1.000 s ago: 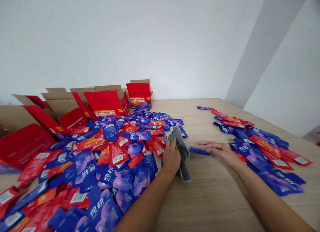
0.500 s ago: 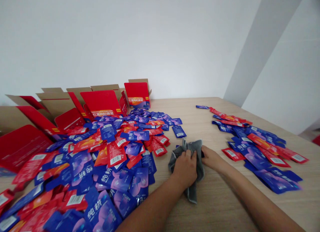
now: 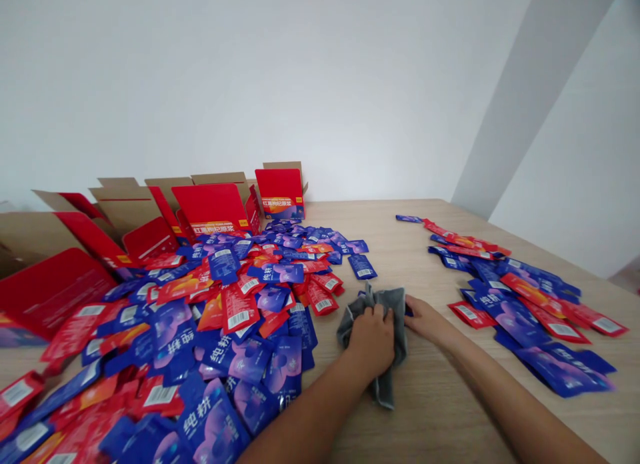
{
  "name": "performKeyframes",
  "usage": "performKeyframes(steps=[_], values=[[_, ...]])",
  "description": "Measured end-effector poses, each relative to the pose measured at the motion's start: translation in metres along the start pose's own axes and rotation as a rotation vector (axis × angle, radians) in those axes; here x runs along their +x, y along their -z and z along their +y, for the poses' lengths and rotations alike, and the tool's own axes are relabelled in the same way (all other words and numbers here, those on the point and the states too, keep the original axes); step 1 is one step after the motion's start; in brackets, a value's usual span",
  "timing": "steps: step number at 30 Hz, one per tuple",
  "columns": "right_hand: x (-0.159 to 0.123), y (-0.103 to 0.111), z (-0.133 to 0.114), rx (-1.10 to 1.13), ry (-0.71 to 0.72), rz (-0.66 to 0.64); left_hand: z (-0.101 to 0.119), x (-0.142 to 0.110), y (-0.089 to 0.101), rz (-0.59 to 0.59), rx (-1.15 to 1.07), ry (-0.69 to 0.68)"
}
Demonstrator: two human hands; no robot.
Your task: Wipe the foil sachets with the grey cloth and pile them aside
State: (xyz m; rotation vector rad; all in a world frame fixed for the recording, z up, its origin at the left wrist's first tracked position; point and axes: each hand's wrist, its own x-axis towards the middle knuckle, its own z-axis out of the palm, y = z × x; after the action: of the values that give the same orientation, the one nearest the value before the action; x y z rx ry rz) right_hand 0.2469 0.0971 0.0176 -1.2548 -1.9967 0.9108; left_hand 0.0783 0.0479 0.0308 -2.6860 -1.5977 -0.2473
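Note:
My left hand (image 3: 373, 337) is closed on a grey cloth (image 3: 399, 337), fingers bunched into its folds in the middle of the table. Just to its right, my right hand (image 3: 425, 319) grips the edge of a blue pouch (image 3: 409, 311). Most of that pouch is hidden behind the cloth and my fingers. The cloth drapes over it, one corner hanging down toward me. A large heap of blue and red pouches (image 3: 235, 307) lies left of my hands. A single blue pouch (image 3: 362, 267) rests flat just beyond the cloth.
Open red cardboard boxes (image 3: 213, 207) stand in a row at the back left, with another red box (image 3: 280, 192) at their right end. A spread row of blue and red pouches (image 3: 507, 311) runs along the right of the wooden table (image 3: 385, 244). Behind is a white wall (image 3: 320, 84).
The view has shifted slightly, so the boxes and pouches sit a little lower and farther right. My left hand has moved slightly on the cloth; both hands keep their hold.

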Motion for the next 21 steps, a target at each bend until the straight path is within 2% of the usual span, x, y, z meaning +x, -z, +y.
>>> performKeyframes(steps=[3,7,9,12,15,18,19,21], values=[[-0.001,0.000,-0.002,0.068,-0.005,-0.004,0.003,0.002,0.000,-0.004,0.002,0.014],[-0.008,0.017,-0.013,0.261,-0.239,-0.049,-0.011,0.009,0.000,0.001,0.032,0.142],[-0.009,0.032,-0.025,0.375,-0.277,0.014,-0.019,0.011,0.000,0.003,0.044,0.191],[0.001,0.054,-0.051,0.471,-0.254,0.142,-0.025,0.011,0.000,0.010,0.053,0.209],[0.033,0.061,-0.084,0.479,-0.199,0.117,-0.025,0.010,-0.001,0.022,0.055,0.199],[0.081,0.051,-0.115,0.457,-0.080,0.071,-0.024,0.008,-0.003,0.036,0.055,0.185],[0.098,0.046,-0.121,0.405,-0.064,0.085,-0.024,0.008,-0.003,0.040,0.055,0.183],[0.127,0.033,-0.126,0.120,-0.135,0.111,-0.025,0.008,-0.004,0.044,0.055,0.182]])
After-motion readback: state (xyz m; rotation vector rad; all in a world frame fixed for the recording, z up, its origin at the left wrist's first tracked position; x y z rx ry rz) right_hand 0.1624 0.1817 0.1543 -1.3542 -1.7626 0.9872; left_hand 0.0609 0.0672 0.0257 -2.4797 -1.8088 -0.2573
